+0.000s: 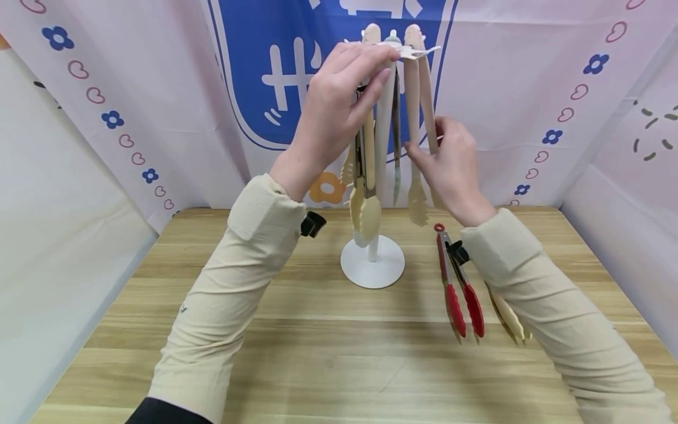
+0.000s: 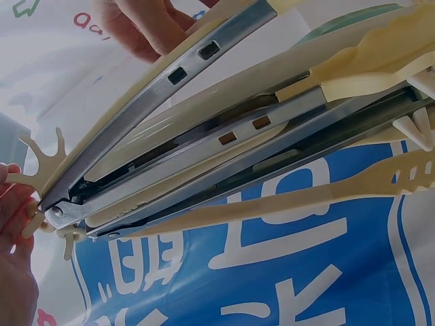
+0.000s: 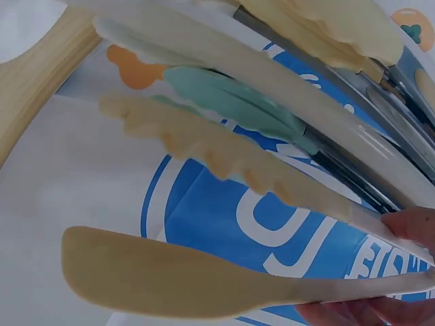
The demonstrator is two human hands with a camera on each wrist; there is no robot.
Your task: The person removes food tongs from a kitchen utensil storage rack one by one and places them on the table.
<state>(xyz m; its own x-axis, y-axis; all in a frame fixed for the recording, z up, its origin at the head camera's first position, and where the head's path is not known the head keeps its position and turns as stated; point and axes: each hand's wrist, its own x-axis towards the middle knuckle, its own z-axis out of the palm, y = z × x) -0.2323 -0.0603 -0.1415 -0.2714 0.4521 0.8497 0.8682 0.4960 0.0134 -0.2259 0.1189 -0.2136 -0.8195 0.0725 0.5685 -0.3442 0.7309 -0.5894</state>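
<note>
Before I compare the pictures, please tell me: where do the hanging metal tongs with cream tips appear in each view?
Head: the metal tongs hang near the centre, above the round base.
Left wrist: the metal tongs slant from the left side to upper right.
Right wrist: the metal tongs show at the top right.
Shared landmark: the blue emblem behind.

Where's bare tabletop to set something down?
Front centre: bare table between left sleeve and right sleeve, in front of the white base. Also left of the left sleeve. Crowded: right of the base, red tongs and a cream-tipped utensil; above it, hanging tongs, left hand and right hand.
</note>
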